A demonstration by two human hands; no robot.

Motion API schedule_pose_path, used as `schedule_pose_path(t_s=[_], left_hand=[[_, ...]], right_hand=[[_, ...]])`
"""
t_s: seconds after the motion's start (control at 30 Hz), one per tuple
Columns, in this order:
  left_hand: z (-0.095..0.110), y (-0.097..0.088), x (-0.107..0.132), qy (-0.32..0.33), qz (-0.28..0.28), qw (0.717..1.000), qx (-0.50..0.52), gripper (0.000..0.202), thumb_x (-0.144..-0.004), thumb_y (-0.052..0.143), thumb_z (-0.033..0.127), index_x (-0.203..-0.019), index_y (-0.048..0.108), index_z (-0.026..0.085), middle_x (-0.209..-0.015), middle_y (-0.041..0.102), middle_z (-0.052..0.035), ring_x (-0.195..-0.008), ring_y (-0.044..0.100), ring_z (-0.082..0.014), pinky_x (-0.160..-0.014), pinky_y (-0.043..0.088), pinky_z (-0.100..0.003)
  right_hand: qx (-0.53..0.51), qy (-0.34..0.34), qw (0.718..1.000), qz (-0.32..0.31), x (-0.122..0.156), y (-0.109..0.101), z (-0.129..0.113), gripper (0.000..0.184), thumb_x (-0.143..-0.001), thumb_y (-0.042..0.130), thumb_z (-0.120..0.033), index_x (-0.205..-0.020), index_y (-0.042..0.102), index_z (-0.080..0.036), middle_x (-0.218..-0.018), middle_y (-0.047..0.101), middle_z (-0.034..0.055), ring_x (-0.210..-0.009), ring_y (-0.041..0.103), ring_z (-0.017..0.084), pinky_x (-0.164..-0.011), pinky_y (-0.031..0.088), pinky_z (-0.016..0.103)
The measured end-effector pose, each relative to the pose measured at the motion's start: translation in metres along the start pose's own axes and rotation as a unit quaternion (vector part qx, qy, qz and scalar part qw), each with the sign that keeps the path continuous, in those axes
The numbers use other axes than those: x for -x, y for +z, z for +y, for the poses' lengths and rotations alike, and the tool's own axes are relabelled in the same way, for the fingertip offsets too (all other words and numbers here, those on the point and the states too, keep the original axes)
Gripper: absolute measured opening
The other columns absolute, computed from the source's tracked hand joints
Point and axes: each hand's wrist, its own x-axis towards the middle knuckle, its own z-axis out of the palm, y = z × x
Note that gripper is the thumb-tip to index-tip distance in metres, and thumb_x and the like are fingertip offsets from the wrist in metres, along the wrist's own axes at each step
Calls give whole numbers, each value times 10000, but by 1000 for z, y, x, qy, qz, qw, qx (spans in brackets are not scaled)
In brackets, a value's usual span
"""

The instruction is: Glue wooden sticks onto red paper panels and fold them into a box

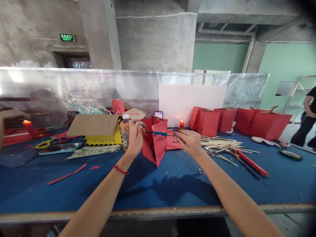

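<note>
A red box point(161, 143), open at the top with dark edges inside, stands tilted in front of me above the blue table. My left hand point(135, 136) is closed at its upper left corner, thumb and fingers pressed together there. Between my hands runs a thin dark rod point(161, 133) with blue wrapping round its middle, lying across the top of the box. Its left end comes close to my left fingers. My right hand point(189, 142) pinches the right end with fingertips. Behind the box lie flat red sheets point(173, 141).
A lit red candle point(181, 125) burns behind the box; another candle point(29, 127) burns far left. A drink bottle point(125, 131) and yellow carton point(102, 139) stand left. Thin wooden sticks point(222, 144), a red tube point(251, 163), tape point(290, 155) and red boxes point(209, 122) are right.
</note>
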Motion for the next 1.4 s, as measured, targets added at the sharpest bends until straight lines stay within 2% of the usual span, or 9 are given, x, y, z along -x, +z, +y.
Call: schedule_pose_path(t_s=[0.17, 0.33, 0.5, 0.73, 0.93, 1.1, 1.23, 1.3, 1.4], left_hand=[[0, -1, 0, 2, 4, 1000, -10, 423, -1001, 272, 468, -786, 531, 212, -868, 478, -47, -892, 496, -193, -840, 412, -342], [0, -1, 0, -5, 2, 1000, -10, 444, -992, 271, 498, -775, 534, 214, -858, 485, -48, -889, 497, -202, -836, 415, -348], [2, -1, -1, -12, -2, 1000, -12, 459, -985, 273, 522, -772, 534, 210, -864, 478, -49, -889, 497, -202, -842, 417, -347], [1, -1, -1, -17, -1, 1000, -9, 462, -978, 275, 540, -771, 525, 209, -876, 475, -50, -893, 492, -200, -847, 424, -348], [-2, 0, 0, -30, 7, 1000, -8, 472, -968, 281, 563, -783, 534, 210, -909, 486, -60, -915, 503, -200, -866, 438, -356], [-10, 1, 1, -30, 27, 999, -5, 440, -981, 300, 520, -788, 548, 212, -890, 498, -57, -897, 504, -192, -852, 437, -334], [-20, 4, 1, -28, 76, 997, 15, 408, -989, 329, 479, -776, 546, 207, -866, 488, -39, -872, 505, -174, -843, 427, -308], [-22, 4, 1, -26, 88, 995, 24, 397, -989, 340, 468, -775, 546, 205, -871, 490, -37, -871, 508, -170, -843, 424, -304], [-20, 3, 0, -27, 78, 996, 26, 400, -987, 341, 475, -778, 551, 206, -872, 497, -39, -869, 514, -173, -833, 431, -307]], right_hand=[[19, -14, 999, 36, -2, -3, -3, 204, -931, 585, -305, -936, 755, -192, -692, 659, 31, -645, 549, 129, -611, 321, 274], [33, -14, 999, 38, -1, -2, -1, 195, -922, 592, -305, -966, 749, -199, -671, 594, 21, -635, 495, 132, -615, 288, 288], [46, -24, 997, 48, 0, -2, 2, 167, -902, 623, -318, -952, 741, -212, -674, 579, 10, -641, 483, 131, -614, 262, 306], [86, -71, 989, 96, 3, -6, 4, 92, -882, 655, -281, -876, 736, -239, -598, 562, -3, -577, 434, 124, -589, 229, 321], [93, -95, 986, 97, 4, -9, 6, 91, -883, 653, -268, -817, 716, -265, -549, 513, -19, -544, 372, 116, -573, 182, 350], [140, -123, 980, 74, 3, -15, 11, 125, -881, 640, -314, -791, 721, -279, -524, 502, -14, -528, 360, 125, -562, 182, 349], [112, -147, 980, 69, 1, -21, 15, 146, -872, 636, -346, -794, 716, -252, -539, 494, -11, -539, 371, 126, -560, 194, 335], [98, -134, 983, 79, 1, -21, 16, 187, -877, 613, -366, -787, 712, -234, -552, 492, -5, -544, 381, 127, -562, 206, 331], [82, -69, 989, 101, 3, -17, 17, 245, -899, 557, -359, -780, 711, -211, -586, 513, 15, -565, 411, 137, -575, 235, 329]])
